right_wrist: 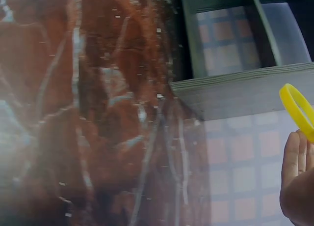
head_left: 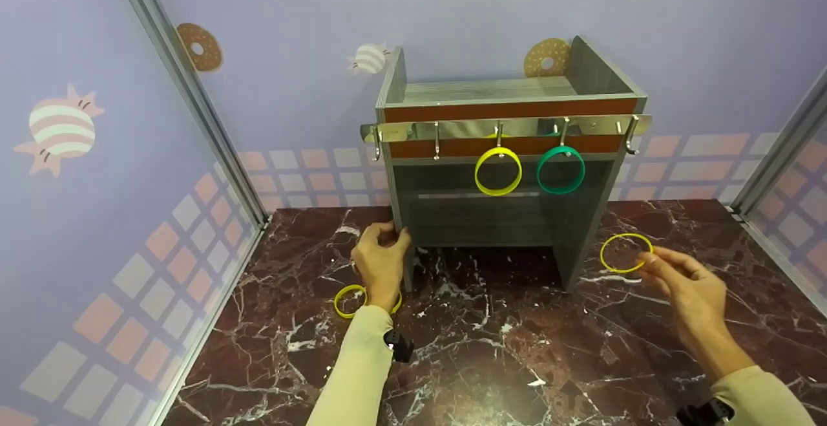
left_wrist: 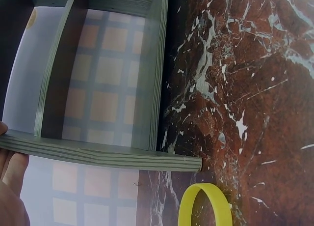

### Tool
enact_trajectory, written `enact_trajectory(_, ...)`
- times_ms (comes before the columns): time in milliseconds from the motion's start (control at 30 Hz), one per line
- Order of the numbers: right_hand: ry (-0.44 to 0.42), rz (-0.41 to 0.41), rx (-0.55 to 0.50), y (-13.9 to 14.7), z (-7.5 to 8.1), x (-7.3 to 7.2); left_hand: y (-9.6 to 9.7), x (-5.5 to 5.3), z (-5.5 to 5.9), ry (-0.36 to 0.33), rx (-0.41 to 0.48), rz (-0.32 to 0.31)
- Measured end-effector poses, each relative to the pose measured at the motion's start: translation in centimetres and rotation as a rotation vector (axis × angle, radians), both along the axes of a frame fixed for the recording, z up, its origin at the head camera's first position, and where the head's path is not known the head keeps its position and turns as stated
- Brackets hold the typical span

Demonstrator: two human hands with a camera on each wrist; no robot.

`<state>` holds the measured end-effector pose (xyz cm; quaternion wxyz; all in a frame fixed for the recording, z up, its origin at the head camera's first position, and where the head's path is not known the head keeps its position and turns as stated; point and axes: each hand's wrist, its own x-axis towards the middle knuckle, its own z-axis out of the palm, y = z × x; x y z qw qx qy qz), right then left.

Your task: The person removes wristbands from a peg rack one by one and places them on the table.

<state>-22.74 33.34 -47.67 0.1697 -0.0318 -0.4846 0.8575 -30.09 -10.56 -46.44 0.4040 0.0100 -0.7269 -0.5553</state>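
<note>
My left hand grips the left side panel of a small grey shelf unit, with fingers and thumb on either side of the board. In the right hand, a thin yellow wristband is pinched between thumb and fingers, held out to the right of the unit. Another yellow wristband hangs from the middle hook of the metal hook rail. A green wristband hangs on the hook to its right. On the tabletop lies a further yellow wristband, partly hidden behind my left wrist in the head view.
The unit stands on a dark red marbled tabletop against a purple patterned wall. Metal hooks stick out from the front rail, some bare. A side wall with a metal post borders the left.
</note>
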Motion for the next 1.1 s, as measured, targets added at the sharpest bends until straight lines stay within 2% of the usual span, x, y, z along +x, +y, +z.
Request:
enact_trajectory(200, -0.091, 0.012, 0.13, -0.2, -1.8, -0.3, 0.0, 0.0, 0.0, 0.012, 0.003, 0.007)
enact_trajectory(467, -0.162, 0.032, 0.224, -0.4, -3.5, -0.5, 0.0, -0.2, -0.1, 0.033, -0.003, 0.011)
enact_trajectory(700, -0.248, 0.032, 0.407, -0.6, -4.5, -0.6, 0.0, -0.1, -0.2, 0.042, -0.007, 0.013)
enact_trajectory(867, -0.268, 0.086, 0.449, -0.6, -5.1, -0.5, 0.0, -0.1, -0.2, 0.054, -0.02, 0.016)
enact_trajectory(1100, -0.345, 0.165, 0.552, -0.5, -5.6, -0.6, 0.0, -0.1, -0.1, 0.045, -0.016, 0.002)
